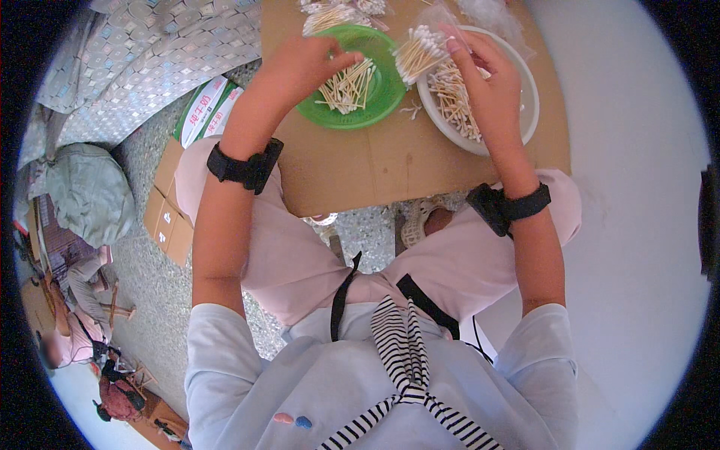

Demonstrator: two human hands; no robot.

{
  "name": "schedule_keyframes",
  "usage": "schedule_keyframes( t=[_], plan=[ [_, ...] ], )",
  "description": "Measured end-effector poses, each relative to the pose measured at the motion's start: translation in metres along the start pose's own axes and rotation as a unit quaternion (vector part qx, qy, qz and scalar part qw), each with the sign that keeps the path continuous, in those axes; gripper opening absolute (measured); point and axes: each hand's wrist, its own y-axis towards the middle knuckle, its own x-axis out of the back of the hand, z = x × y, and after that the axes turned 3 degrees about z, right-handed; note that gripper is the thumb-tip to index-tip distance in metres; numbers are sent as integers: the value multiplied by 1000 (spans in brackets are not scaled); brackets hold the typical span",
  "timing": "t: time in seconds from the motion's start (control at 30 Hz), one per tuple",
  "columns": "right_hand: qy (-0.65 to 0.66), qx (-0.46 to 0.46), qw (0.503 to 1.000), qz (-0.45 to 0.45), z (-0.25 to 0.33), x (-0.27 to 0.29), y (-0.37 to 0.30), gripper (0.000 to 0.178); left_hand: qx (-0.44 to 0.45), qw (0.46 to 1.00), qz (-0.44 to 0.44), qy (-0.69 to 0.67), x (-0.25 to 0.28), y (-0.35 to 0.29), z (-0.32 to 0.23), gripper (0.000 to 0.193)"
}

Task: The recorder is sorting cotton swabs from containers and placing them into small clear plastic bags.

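My right hand pinches a clear plastic bag filled with cotton swabs, over the left rim of a white bowl. Loose cotton swabs with wooden sticks lie in that bowl, partly covered by my hand and forearm. To the left stands a green plastic basket with a smaller heap of cotton swabs inside. My left hand hovers over the left side of this basket, thumb and forefinger apart, with nothing visible between them; its other fingers are mostly hidden.
Both containers stand on a brown cardboard-topped table. Bagged swabs lie at its far edge, and crumpled clear plastic lies behind the white bowl. A cardboard box is on the floor at left; a white wall borders the right.
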Motion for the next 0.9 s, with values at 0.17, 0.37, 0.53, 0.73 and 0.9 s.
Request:
schedule_keyframes(
  t=[0.17,0.37,0.53,0.73,0.9],
  plan=[
    [-33,-5,999,13,2,-1,-3,27,86,991,36,99,-19,-17,-14,52],
    [-39,4,999,1,4,-5,-1,26,36,985,-86,147,-51,-14,-12,49],
    [-45,7,999,-7,1,-4,-1,26,24,998,-52,36,-54,-5,-9,42],
    [-38,-6,999,-5,5,-6,-2,26,21,998,-36,-42,-57,-4,2,44],
    [-33,29,999,-30,3,-9,1,23,62,991,-4,-121,-39,-3,9,46]
  ],
)
